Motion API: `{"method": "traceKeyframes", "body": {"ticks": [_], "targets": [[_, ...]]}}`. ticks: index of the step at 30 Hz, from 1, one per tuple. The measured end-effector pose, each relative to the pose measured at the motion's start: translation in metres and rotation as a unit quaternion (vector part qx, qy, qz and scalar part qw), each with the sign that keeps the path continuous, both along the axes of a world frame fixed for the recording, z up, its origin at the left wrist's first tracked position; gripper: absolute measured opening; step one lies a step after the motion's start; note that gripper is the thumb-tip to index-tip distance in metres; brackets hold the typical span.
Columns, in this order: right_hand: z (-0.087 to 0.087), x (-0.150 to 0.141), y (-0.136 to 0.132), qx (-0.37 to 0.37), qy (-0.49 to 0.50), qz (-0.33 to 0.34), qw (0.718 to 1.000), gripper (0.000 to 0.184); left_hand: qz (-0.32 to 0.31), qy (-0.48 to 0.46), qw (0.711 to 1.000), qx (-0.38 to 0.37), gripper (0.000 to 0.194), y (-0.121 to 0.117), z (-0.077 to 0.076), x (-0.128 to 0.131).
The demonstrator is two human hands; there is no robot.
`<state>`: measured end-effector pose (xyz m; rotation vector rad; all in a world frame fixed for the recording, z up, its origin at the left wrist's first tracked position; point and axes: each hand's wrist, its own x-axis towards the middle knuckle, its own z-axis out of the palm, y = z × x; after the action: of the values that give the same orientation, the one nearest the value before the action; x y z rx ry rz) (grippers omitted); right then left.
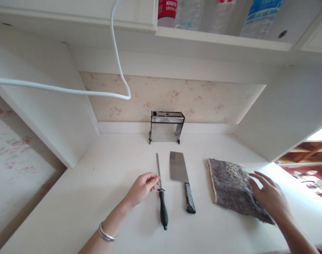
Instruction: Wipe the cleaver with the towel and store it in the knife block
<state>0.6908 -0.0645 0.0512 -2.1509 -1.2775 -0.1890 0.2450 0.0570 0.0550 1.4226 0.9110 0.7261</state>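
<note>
My left hand point(144, 186) is closed, its fingers curled and the tips at the rod of a honing steel point(163, 211). Whether they grip the rod I cannot tell. The steel lies on the white counter with its black handle towards me. To its right rests a cleaver point(178, 167), blade pointing away and its worn black handle near me. Further right is a folded grey-brown woolly cloth point(226, 188) with a pale edge. My right hand point(270, 195) reaches over the cloth's right side, fingers stretched and apart, the fingertips at its surface. Part of the cloth there looks blurred.
A flat metal rack with black edges point(167, 130) stands against the back wall. A white cable point(71, 91) hangs in front at upper left. Plastic bottles point(188, 14) stand on the shelf above. Side panels point(277, 116) enclose the counter point(118, 155).
</note>
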Motion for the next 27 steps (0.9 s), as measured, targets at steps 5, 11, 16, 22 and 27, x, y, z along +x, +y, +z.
{"method": "traceKeyframes", "body": {"ticks": [5, 11, 16, 22, 27], "targets": [[0.022, -0.062, 0.012, -0.073, 0.009, 0.111, 0.991, 0.036, -0.011, 0.058, 0.998, -0.002, 0.033, 0.014, -0.007, -0.005], [0.033, -0.149, 0.025, -0.294, -0.028, 0.390, 0.872, 0.042, 0.014, 0.101, 0.994, 0.046, 0.033, 0.031, -0.018, -0.007], [0.026, -0.174, 0.039, -0.367, -0.087, 0.426, 0.822, 0.048, -0.008, 0.119, 0.991, 0.061, 0.036, 0.030, -0.026, -0.010], [0.034, -0.182, 0.048, -0.351, -0.146, 0.472, 0.795, 0.044, -0.016, 0.122, 0.989, 0.076, 0.037, 0.027, -0.031, -0.010], [0.064, -0.174, 0.048, -0.294, -0.085, 0.445, 0.842, 0.019, -0.019, 0.126, 0.987, 0.099, 0.036, 0.028, -0.037, -0.009]]}}
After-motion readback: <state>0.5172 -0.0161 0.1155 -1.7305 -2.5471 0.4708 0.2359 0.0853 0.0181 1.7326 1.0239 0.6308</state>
